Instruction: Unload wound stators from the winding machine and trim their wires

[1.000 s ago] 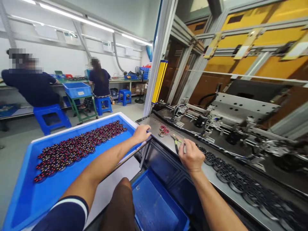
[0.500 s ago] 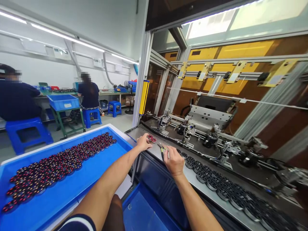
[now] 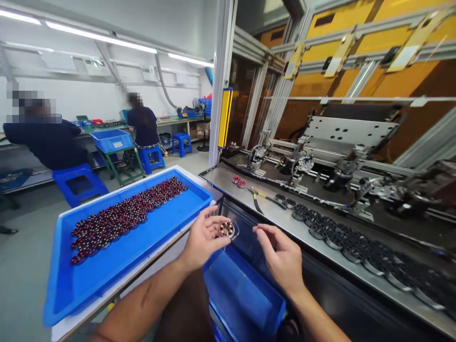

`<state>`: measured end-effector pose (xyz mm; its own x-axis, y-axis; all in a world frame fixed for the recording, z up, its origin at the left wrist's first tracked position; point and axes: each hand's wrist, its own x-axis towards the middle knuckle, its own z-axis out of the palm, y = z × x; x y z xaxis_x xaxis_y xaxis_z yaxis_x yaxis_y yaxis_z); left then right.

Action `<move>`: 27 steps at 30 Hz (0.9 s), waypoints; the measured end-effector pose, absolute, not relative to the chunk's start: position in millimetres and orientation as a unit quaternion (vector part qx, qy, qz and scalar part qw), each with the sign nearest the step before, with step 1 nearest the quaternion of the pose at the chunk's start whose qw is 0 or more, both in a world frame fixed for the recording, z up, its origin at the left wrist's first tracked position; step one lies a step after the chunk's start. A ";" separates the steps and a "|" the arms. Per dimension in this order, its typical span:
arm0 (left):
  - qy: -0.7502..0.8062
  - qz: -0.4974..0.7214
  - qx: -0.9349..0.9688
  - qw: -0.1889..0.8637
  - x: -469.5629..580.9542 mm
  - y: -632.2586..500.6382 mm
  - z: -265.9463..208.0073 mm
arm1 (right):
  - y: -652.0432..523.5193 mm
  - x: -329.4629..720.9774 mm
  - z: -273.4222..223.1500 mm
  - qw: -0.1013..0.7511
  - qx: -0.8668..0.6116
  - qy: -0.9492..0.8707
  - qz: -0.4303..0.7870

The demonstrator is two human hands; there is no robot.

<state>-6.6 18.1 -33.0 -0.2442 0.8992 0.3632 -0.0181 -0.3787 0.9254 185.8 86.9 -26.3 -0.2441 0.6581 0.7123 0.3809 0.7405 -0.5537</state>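
The left hand (image 3: 204, 240) pinches a small wheel (image 3: 225, 230), face up, thin wire (image 3: 237, 231) poking right. The right hand (image 3: 281, 254) curls nearby; I can't tell if it holds anything.

Coppery, metallic-looking wire gleams on the round wound part (image 3: 226, 229), while the dark ring-shaped parts (image 3: 335, 241) look matt on top with smooth, shiny metal rims, and the pliers (image 3: 257, 204) pair a bare metal nose with grips that look like plastic or rubber. The ledge (image 3: 225, 176) is smooth grey metal with a soft sheen, and the perforated plate (image 3: 351, 131) is pale, satin-looking metal. Smooth, lightly glossy plastic forms the wide blue tray (image 3: 107, 273), the lower blue bin (image 3: 245, 289) and the blue stool (image 3: 80, 183); the co-worker's shirt (image 3: 46, 147) is matt dark cloth.
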 end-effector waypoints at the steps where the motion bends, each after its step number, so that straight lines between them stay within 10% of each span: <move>1: 0.409 0.658 0.526 0.351 0.9 2.7 -37.0 | 64.0 191.5 -24.7 0.495 -0.332 -0.781 0.188; 6: 0.326 0.628 0.634 0.310 30.4 -35.2 -45.5 | -7.0 209.4 -7.0 0.397 -0.347 -0.659 0.536; 16: 0.255 0.631 0.611 0.406 58.1 -37.6 -38.2 | -7.3 245.5 -20.0 0.338 -0.232 -0.536 0.738; 27: 0.365 0.585 0.664 0.288 54.1 -35.1 -41.9 | -57.0 199.7 -52.6 0.335 -0.393 -0.496 0.698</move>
